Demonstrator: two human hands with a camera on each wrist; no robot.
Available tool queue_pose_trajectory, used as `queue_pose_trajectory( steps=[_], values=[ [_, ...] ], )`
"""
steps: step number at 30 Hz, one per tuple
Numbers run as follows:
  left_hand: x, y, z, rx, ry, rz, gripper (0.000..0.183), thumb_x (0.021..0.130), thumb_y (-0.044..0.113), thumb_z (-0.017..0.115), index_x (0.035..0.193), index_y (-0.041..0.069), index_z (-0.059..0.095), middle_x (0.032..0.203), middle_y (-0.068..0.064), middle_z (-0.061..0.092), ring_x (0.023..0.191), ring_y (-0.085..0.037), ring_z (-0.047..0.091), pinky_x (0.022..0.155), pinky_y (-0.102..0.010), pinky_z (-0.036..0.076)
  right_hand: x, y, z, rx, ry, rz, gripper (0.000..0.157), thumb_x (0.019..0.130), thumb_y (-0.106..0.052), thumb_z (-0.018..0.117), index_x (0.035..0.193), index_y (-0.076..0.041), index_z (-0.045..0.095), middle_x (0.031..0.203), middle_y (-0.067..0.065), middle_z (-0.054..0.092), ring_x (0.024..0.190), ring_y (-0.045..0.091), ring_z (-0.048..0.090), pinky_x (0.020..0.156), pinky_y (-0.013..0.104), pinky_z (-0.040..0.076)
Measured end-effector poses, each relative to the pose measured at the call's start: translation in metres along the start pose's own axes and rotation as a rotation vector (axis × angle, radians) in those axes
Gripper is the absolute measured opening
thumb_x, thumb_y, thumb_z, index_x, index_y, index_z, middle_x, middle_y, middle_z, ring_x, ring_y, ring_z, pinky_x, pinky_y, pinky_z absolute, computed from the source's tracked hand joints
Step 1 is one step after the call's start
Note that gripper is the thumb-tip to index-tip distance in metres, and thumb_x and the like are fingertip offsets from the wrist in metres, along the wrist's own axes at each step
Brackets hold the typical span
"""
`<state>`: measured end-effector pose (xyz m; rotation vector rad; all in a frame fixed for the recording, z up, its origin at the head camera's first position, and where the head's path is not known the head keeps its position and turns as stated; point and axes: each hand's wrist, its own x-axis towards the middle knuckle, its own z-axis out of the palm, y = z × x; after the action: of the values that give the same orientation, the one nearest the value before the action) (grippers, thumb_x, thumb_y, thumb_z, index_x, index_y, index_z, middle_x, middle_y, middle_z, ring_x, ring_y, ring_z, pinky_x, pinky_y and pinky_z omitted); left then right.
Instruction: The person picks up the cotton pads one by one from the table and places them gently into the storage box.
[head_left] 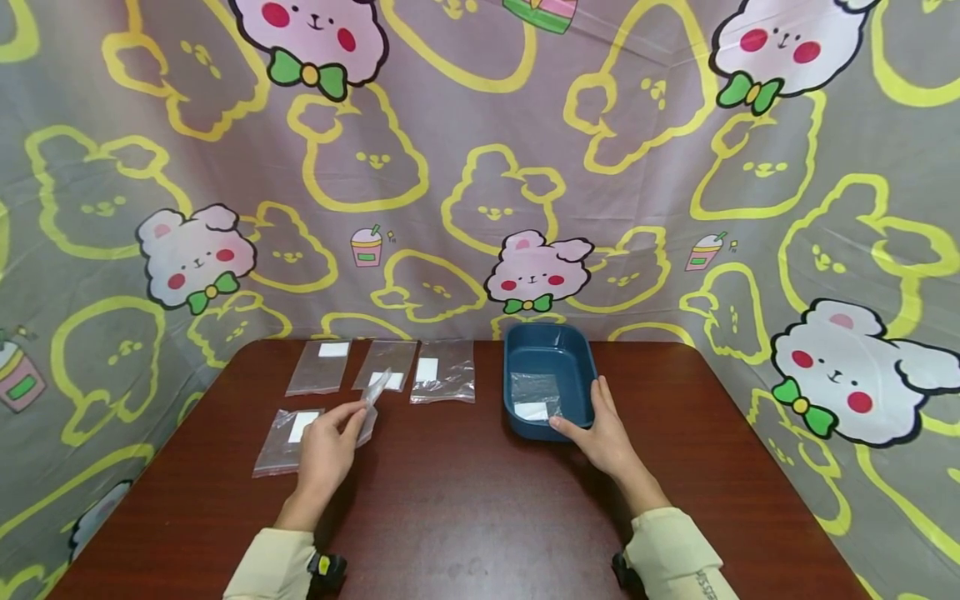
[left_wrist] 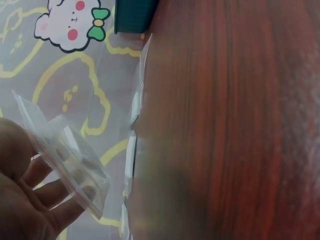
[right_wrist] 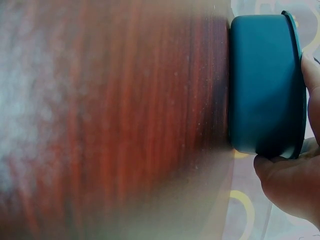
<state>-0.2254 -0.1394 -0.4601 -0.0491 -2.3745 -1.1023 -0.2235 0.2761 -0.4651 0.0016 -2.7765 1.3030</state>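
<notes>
My left hand pinches a clear zip bag between thumb and fingers, raised above the left part of the table. A white piece shows inside that bag in the left wrist view. My right hand grips the near right corner of a dark blue plastic basin, thumb at its front and fingers along its right side. Inside the basin lies another clear bag with a white label-like piece. In the right wrist view, the basin's outer wall stands on the table beside the thumb.
Behind my left hand, clear bags with white pieces lie in a row: a left one, a middle one and a right one. Another bag lies left of that hand. A patterned curtain closes off the brown table's far edge.
</notes>
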Motion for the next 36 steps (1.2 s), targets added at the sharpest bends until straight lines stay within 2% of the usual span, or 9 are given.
queue_pose_trajectory(
  steps=[10,17,21,27,36],
  values=[
    [0.0,0.011,0.007,-0.006,-0.01,0.018,0.017,0.094,0.011,0.072,0.109,0.006,0.078,0.103,-0.015,0.075,0.094,-0.034,0.072,0.082,-0.053,0.053,0.0,-0.001,0.0,0.001,0.006,-0.001,0.113,0.088,-0.047,0.076,0.158,0.005,0.003,0.167,0.016,-0.008,0.153,0.035,0.003,0.119,0.054,0.015],
    [-0.001,0.02,0.018,-0.017,-0.02,0.031,0.017,0.093,0.011,0.074,0.109,0.008,0.079,0.102,-0.013,0.075,0.087,-0.032,0.072,0.076,-0.053,0.052,0.0,0.0,0.001,0.005,0.015,-0.011,0.115,0.087,-0.049,0.077,0.158,0.006,0.005,0.167,0.016,-0.007,0.153,0.036,0.003,0.119,0.054,0.016],
    [-0.001,0.028,0.027,-0.03,-0.026,0.04,0.016,0.092,0.013,0.075,0.107,0.009,0.079,0.101,-0.012,0.076,0.086,-0.032,0.072,0.076,-0.053,0.053,0.001,0.001,0.002,0.008,0.011,-0.008,0.116,0.086,-0.051,0.076,0.158,0.005,0.004,0.168,0.015,-0.007,0.153,0.035,0.003,0.119,0.054,0.016],
    [-0.001,0.042,0.042,-0.051,-0.027,0.091,0.015,0.091,0.012,0.075,0.105,0.009,0.08,0.099,-0.012,0.076,0.092,-0.034,0.073,0.078,-0.053,0.054,0.001,0.001,0.001,0.012,0.009,-0.003,0.118,0.085,-0.053,0.076,0.158,0.004,0.004,0.168,0.015,-0.007,0.153,0.034,0.003,0.119,0.054,0.016],
    [-0.001,0.068,0.068,-0.077,-0.078,0.128,0.014,0.092,0.014,0.075,0.105,0.011,0.08,0.1,-0.009,0.077,0.094,-0.029,0.073,0.08,-0.05,0.055,0.0,0.001,0.001,0.015,0.01,0.001,0.114,0.087,-0.047,0.077,0.158,0.004,0.004,0.168,0.014,-0.007,0.153,0.035,0.003,0.119,0.054,0.016]
  ],
)
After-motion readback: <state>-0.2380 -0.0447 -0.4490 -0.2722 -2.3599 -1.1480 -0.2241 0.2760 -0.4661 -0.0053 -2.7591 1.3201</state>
